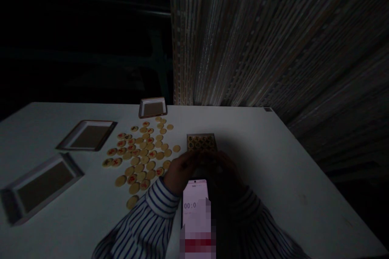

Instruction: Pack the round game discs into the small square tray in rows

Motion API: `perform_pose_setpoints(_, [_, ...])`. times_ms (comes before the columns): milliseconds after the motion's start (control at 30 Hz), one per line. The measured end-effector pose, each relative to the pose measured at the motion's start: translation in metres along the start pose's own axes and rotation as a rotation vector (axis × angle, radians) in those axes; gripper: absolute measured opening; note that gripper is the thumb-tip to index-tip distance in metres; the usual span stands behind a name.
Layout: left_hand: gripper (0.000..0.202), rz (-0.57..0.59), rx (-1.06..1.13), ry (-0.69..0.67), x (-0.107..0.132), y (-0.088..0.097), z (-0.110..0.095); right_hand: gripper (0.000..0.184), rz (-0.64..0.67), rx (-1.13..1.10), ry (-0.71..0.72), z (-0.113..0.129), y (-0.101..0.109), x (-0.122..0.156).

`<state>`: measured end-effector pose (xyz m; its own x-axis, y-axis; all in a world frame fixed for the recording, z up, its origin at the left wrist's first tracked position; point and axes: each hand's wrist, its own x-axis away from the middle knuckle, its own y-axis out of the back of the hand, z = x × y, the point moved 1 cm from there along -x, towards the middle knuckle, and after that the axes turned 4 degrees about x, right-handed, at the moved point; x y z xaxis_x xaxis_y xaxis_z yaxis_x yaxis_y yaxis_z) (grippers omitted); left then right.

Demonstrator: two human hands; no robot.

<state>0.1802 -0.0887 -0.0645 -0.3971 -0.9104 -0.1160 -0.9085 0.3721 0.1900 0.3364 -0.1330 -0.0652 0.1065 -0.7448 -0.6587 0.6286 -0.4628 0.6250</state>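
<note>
A small open box (201,135) holds round wooden xiangqi pieces (201,142) set in rows, dark characters facing up. My left hand (181,170) covers the near left part of this box, its fingers bent inward and pressed together. From the other side my right hand (227,172) reaches in, also with fingers drawn together. The fingertips meet around the box's near edge, where deep shadow hides what they pinch. Below my hands lies a phone (196,206) with a lit timer screen, partly blurred out.
Many loose xiangqi pieces (141,152), some with red characters, are scattered left of my hands. An open tray (86,135), a longer box part (42,188) and a small tray (152,107) stand around them on the white table (273,194). Behind hangs a striped curtain (243,40).
</note>
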Motion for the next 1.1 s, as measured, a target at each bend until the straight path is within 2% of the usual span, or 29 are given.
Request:
perform_pose_setpoints(233, [0.026,-0.073,0.086,0.031,-0.001,-0.002,-0.001,0.023,-0.018,0.014,0.01,0.0,0.002,-0.001])
perform_pose_setpoints(633, [0.028,-0.04,0.067,0.038,-0.001,-0.001,0.01,0.017,-0.01,0.064,0.002,0.003,0.006,-0.006])
perform_pose_setpoints(967, [0.021,-0.071,0.026,0.038,-0.001,-0.002,0.003,0.016,0.024,0.113,-0.02,0.004,0.007,-0.008])
perform_pose_setpoints(1033, [0.022,-0.094,0.004,0.036,-0.001,-0.001,0.005,0.014,0.038,0.11,-0.03,0.004,0.007,-0.008])
perform_pose_setpoints(1100, [0.023,-0.165,-0.041,0.041,-0.001,0.001,0.009,0.013,0.03,0.118,-0.033,0.003,0.008,-0.008])
